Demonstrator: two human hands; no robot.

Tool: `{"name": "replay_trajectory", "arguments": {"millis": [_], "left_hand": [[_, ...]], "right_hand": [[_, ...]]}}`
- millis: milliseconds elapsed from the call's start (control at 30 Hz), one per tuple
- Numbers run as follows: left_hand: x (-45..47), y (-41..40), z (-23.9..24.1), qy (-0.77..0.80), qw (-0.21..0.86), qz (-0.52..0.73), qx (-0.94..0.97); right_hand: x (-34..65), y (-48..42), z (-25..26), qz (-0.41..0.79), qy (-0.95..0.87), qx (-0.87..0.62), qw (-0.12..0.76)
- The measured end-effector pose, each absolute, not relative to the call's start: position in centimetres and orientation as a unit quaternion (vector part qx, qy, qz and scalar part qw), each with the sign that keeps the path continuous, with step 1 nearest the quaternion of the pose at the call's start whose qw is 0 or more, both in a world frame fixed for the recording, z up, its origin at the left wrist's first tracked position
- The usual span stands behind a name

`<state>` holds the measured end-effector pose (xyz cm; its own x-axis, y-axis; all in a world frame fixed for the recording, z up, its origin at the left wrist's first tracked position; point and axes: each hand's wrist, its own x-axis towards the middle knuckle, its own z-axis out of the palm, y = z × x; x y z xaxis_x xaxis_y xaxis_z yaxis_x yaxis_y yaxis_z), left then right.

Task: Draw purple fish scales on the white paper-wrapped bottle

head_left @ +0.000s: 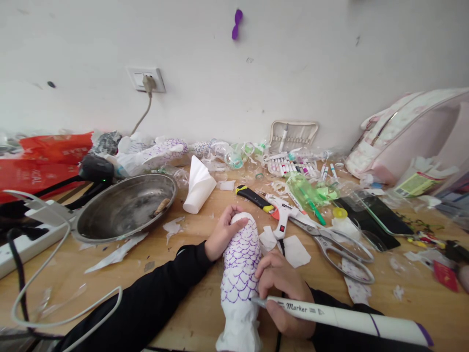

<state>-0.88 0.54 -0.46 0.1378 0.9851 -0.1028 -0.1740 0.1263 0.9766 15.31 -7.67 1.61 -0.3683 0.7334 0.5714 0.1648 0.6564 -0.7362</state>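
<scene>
A white paper-covered bottle shape [240,266] with purple scale lines drawn on it lies on the wooden table [190,303] in front of me. My left hand [223,232] is wrapped round its top end, fingers closed on it. My right hand [284,291] grips a white marker [348,318] with a purple cap end, its tip touching the lower part of the scale pattern. Both arms wear black sleeves.
A metal pan [124,208] sits to the left, a white paper cone [198,188] behind it. Scissors [330,242], a white glue gun [284,212], a phone [379,215] and several markers [289,166] lie on the right. A power strip [25,242] and cables are at far left.
</scene>
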Motion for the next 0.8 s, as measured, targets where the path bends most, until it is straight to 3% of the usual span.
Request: {"name": "replay_trajectory", "arguments": {"millis": [800], "left_hand": [[-0.98,0.52,-0.47,0.439,0.611,0.478,0.453]], "right_hand": [[15.58,-7.32,0.98,0.322,-0.756,-0.285,0.494]]}}
